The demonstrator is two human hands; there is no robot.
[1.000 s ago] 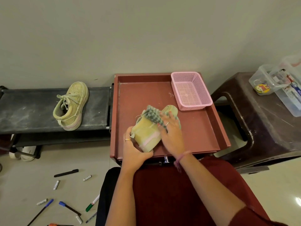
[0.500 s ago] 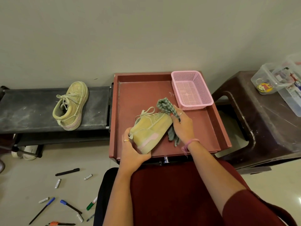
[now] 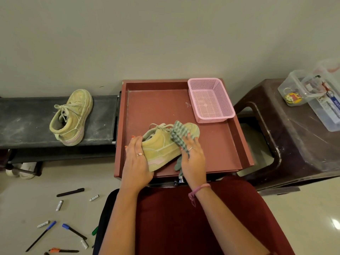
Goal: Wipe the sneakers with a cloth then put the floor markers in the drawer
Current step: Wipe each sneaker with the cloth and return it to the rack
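Head view: right hand [image 3: 193, 159] moved cloth [image 3: 179, 136] onto sneaker [image 3: 163, 146]; left hand [image 3: 137, 162] still gripping heel.

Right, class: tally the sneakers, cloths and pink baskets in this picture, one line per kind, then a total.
Sneakers: 2 (left sneaker, held sneaker)
Cloth: 1
Pink basket: 1
Total: 4
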